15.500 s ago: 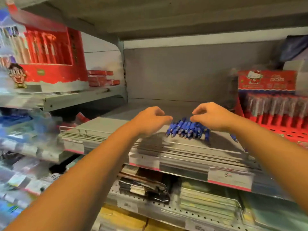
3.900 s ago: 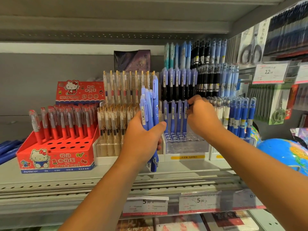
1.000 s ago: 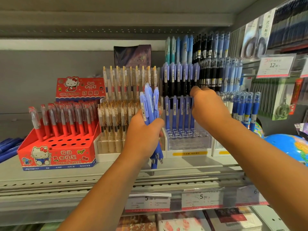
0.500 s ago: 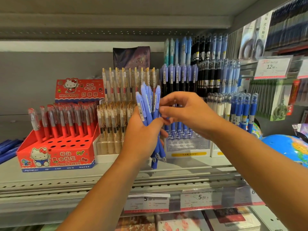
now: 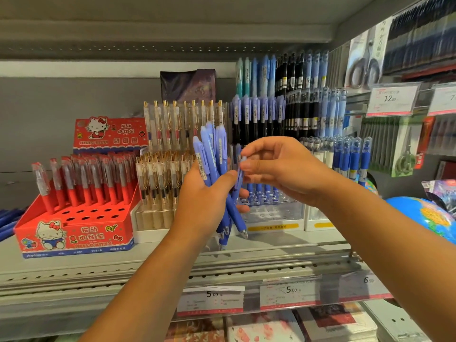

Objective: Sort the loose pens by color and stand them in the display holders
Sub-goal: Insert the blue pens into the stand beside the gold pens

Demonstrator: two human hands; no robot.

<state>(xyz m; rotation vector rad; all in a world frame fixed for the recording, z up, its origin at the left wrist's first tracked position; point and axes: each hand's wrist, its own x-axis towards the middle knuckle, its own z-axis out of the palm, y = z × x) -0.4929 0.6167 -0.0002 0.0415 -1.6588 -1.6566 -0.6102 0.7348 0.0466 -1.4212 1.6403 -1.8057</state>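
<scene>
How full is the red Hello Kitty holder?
Partly full: red pens stand in back rows of the holder; its front holes are empty.

A bunch of blue pens (image 5: 214, 151) stands upright, tips down, before the clear display holder (image 5: 274, 214); a single pen (image 5: 238, 177) leans beside the bunch.

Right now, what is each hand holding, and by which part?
The left hand grips a bunch of blue pens around their middles, tips down. The right hand pinches a single pen of that bunch near its top end.
</scene>
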